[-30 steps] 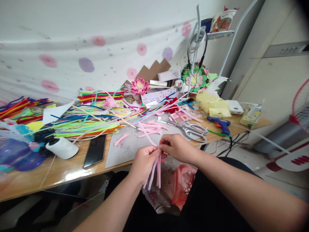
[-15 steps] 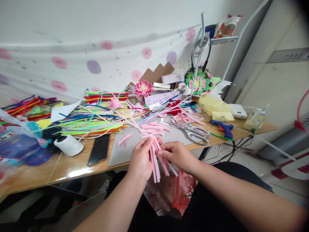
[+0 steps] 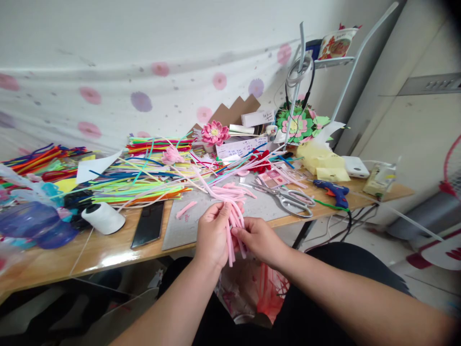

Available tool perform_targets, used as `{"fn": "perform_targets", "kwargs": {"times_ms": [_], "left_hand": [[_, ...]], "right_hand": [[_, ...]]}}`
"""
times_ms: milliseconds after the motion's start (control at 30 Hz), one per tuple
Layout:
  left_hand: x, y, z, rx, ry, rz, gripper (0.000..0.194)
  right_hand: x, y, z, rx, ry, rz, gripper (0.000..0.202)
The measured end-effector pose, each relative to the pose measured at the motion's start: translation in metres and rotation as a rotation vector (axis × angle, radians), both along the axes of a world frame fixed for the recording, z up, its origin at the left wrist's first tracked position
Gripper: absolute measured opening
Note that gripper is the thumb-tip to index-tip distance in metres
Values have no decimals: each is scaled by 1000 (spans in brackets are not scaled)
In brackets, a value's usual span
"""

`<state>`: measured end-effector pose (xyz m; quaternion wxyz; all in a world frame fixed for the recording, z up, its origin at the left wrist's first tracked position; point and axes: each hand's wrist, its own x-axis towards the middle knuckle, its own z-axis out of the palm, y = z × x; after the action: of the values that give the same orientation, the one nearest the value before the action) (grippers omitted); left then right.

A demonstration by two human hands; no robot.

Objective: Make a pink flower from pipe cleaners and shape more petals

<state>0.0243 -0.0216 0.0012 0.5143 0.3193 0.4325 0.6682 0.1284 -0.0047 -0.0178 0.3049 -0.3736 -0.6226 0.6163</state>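
Observation:
A bunch of pink pipe cleaners (image 3: 231, 250) hangs down between my two hands, just past the table's front edge. My left hand (image 3: 213, 234) is closed around the upper part, thumb on top. My right hand (image 3: 257, 238) pinches the strands from the other side, lower down. More pink pipe cleaners (image 3: 230, 191) lie on the grey mat (image 3: 187, 230) right beyond my fingers. A short pink piece (image 3: 186, 209) rests on the mat to the left. Scissors (image 3: 288, 198) lie to the right, handles toward me.
A phone (image 3: 147, 223) and a white thread spool (image 3: 103, 217) lie on the left. Colourful pipe cleaners (image 3: 144, 190) are heaped behind them. A blue glue gun (image 3: 331, 191) sits at the right edge, near yellow paper (image 3: 320, 161). A pink flower (image 3: 215, 132) stands at the back.
My right hand has shifted slightly left, closer to my left hand. The hanging pink strands, spread out before, are now gathered closer together.

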Motion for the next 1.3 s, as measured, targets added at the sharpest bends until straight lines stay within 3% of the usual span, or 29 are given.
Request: {"fn": "perform_targets", "kwargs": {"times_ms": [133, 400, 633, 1000, 1167, 1300], "left_hand": [[-14, 2, 0, -20, 169, -111, 23], [-26, 7, -5, 64, 440, -16, 16], [-29, 10, -7, 71, 421, -36, 16], [-23, 5, -6, -51, 273, -108, 25], [-37, 6, -3, -3, 444, -191, 19], [-42, 4, -3, 5, 486, -284, 16]], "right_hand": [[3, 1, 4, -245, 126, 51, 20], [6, 3, 8, -176, 48, 35, 16], [8, 7, 4, -37, 38, 50, 21], [3, 2, 5, -266, 201, 49, 35], [7, 5, 7, -295, 208, 59, 33], [7, 5, 5, -207, 150, 57, 30]]}}
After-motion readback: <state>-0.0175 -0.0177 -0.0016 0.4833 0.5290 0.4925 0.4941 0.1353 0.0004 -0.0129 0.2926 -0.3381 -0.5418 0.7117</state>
